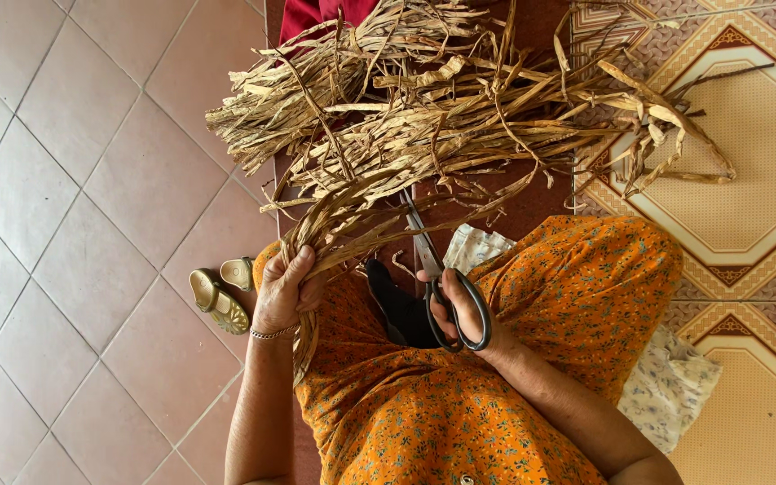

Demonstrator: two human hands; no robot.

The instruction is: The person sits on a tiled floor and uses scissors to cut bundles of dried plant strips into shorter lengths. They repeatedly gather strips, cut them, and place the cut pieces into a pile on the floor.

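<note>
While the left hand (282,289) was clenched around a gathered bunch of dried leaf strips (339,229), the right hand (462,310) was closed through the black loops of a pair of large scissors (437,283), whose steel blades pointed up toward the bunch, just beside the strips without clearly biting into them. Whether the blades stood apart or together could not be told from this view.

The gripped bunch fanned upward out of the fist, and its short ends hung below the fist over the orange floral dress (460,404) covering the lap. Beyond it lay a large heap of dried leaf strips (424,99), tangled and curling, spread across a dark red mat (532,202) and spilling at the right onto a patterned carpet (747,180).

Judged from how things lay, the cutting looked to be at an early stage: most of the material sat loose in the heap, only one handful was in hand, and no separate pile of trimmed pieces showed anywhere.

A thin bangle (273,333) circled the left wrist. A pair of golden sandals (219,292) rested on the tiled floor (74,224) at the left, and a pale flowered cloth (671,386) lay beside the right knee.
</note>
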